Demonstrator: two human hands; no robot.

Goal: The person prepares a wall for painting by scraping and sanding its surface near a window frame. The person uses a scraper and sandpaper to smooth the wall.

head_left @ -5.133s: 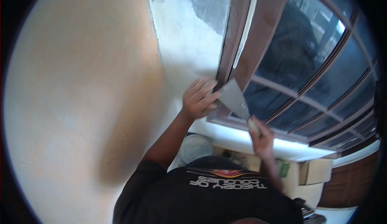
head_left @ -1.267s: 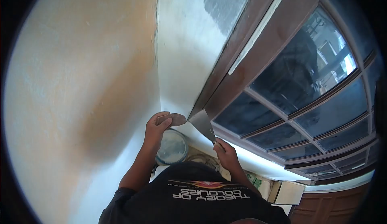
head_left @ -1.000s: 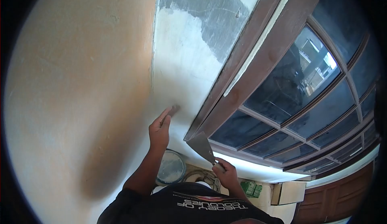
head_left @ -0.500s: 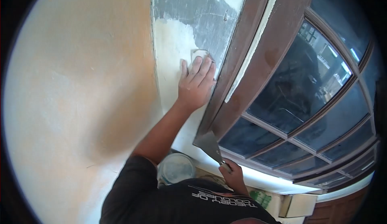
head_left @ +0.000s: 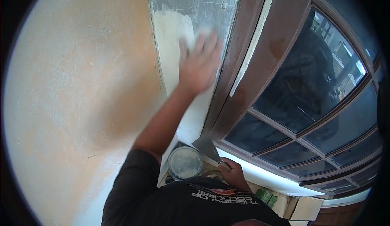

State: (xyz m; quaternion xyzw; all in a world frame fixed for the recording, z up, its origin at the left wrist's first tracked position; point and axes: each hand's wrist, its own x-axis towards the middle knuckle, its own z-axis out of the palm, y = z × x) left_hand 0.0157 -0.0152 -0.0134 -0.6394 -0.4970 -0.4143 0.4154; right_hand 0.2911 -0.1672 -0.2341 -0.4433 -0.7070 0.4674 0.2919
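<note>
My left hand [head_left: 198, 71] lies flat over a narrow wall strip [head_left: 172, 29] of patchy cream and grey, its fingers spread and smeared by motion. Under its fingertips is a pale flat sheet that looks like sandpaper, now too blurred to see clearly. Lower down, my right hand [head_left: 233, 173] is closed round the handle of a putty knife [head_left: 207, 148], whose wide metal blade points up and left. Below the strip, beside the blade, stands a round tub [head_left: 185, 162] with a whitish, smeared top.
A peach-and-white wall [head_left: 77, 83] fills the left side. To the right run a brown wooden frame [head_left: 248, 31] and a window with dark glass panes [head_left: 298, 79]. A green item [head_left: 266, 197] and a pale box [head_left: 305, 208] sit at the lower right.
My left hand has moved slightly up along the strip and blurred. The view has shifted a little, showing more of the tub. The putty knife stays in my right hand.
</note>
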